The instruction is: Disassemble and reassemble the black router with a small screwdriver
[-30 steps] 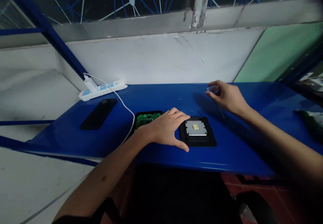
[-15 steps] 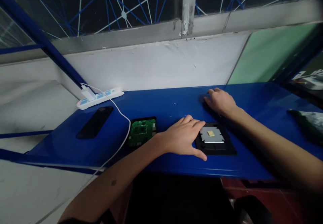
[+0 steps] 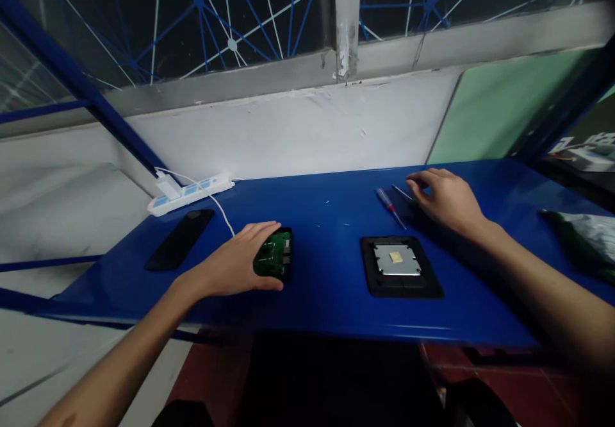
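My left hand (image 3: 240, 257) spans a small black case holding a green circuit board (image 3: 271, 254), fingers at its far edge and thumb at its near edge. Part of the case is hidden under the palm. At the right, my right hand (image 3: 446, 199) hovers by a screwdriver (image 3: 401, 192) with a thin metal shaft; its dark handle is partly hidden beneath the hand. The fingers are loosely curled, with a gap between thumb and forefinger. Beside it lies another screwdriver (image 3: 387, 202) with a blue and red handle. A black cover (image 3: 432, 286) carries a metal plate (image 3: 384, 260) with a yellowish pad (image 3: 396, 257).
A black phone (image 3: 180, 240) lies at the left of the blue table (image 3: 327, 315). Behind it sits a white power strip (image 3: 192, 193) with a plugged-in charger and white cable (image 3: 223, 212). A shiny bag (image 3: 583, 241) rests at the right. Tiny white bits dot the table's middle.
My left hand has moved left, from beside the black cover onto the circuit board case. My right hand has shifted right, and two screwdrivers now show beside it.
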Action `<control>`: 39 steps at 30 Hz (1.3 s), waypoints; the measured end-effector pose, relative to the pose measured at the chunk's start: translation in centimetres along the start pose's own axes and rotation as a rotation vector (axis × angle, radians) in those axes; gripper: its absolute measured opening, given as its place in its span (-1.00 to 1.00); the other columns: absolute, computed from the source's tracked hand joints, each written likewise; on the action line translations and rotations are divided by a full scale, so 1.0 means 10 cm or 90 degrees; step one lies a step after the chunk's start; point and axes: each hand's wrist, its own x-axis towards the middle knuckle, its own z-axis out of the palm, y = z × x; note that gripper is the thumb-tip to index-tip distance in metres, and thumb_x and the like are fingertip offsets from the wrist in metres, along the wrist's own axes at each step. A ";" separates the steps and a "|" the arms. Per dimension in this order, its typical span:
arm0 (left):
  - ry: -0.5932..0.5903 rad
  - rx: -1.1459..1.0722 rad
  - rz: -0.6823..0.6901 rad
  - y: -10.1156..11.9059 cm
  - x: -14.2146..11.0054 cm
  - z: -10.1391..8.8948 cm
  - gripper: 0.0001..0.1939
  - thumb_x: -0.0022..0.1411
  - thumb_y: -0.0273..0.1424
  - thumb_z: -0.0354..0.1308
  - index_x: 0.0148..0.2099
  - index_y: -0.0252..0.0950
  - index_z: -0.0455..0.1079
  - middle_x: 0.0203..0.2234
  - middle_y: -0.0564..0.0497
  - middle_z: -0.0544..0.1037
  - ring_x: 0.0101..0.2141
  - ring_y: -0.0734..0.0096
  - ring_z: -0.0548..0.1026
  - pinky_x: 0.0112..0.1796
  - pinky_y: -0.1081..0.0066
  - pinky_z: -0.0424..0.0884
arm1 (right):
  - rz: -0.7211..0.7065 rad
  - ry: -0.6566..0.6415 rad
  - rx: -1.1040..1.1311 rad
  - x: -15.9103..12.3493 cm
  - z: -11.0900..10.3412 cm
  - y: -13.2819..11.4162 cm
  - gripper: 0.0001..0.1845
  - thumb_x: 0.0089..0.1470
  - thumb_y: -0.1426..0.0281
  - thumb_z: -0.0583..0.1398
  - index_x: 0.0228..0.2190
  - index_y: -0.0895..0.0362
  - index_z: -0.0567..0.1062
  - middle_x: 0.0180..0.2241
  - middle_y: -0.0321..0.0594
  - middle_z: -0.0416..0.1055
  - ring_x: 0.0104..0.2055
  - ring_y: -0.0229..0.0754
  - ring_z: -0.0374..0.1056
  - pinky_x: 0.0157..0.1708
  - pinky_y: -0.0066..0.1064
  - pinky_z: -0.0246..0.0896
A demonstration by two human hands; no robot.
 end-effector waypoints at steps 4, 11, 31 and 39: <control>-0.016 0.002 -0.023 -0.13 -0.13 -0.03 0.19 -0.07 0.19 0.33 0.45 -0.15 -0.08 0.34 -0.18 0.17 0.29 -0.19 0.18 0.22 -0.09 0.21 | -0.005 -0.004 0.052 0.01 0.01 -0.05 -0.64 0.25 0.24 0.07 -0.16 0.16 0.59 -0.23 -0.07 0.59 -0.15 0.05 0.45 -0.17 -0.18 0.32; -0.013 -0.035 0.025 0.12 -0.09 0.01 0.17 -0.03 0.19 0.30 0.45 -0.15 -0.11 0.33 -0.20 0.17 0.28 -0.20 0.18 0.17 -0.12 0.25 | -0.017 -0.008 0.075 -0.02 0.00 -0.06 -0.64 0.25 0.24 0.07 -0.15 0.14 0.59 -0.22 -0.09 0.60 -0.15 0.01 0.46 -0.13 -0.19 0.32; 0.014 -0.054 0.191 0.76 0.56 0.20 0.26 -0.07 0.27 0.27 0.44 -0.38 -0.07 0.32 -0.26 0.19 0.27 -0.13 0.14 0.24 -0.02 0.14 | -0.096 -0.033 0.100 -0.03 -0.03 -0.18 -0.64 0.29 0.26 0.05 -0.14 0.16 0.58 -0.16 -0.10 0.61 -0.13 -0.02 0.46 -0.06 -0.20 0.31; 0.008 -0.077 0.197 0.55 0.53 0.19 0.29 -0.11 0.30 0.26 0.46 -0.28 -0.15 0.35 -0.25 0.10 0.31 -0.18 0.05 0.27 -0.13 0.03 | -0.281 -0.242 0.137 -0.05 -0.29 -0.84 -0.54 0.24 -0.01 0.10 -0.16 0.07 0.56 -0.16 -0.13 0.59 -0.03 0.06 0.45 0.10 0.01 0.23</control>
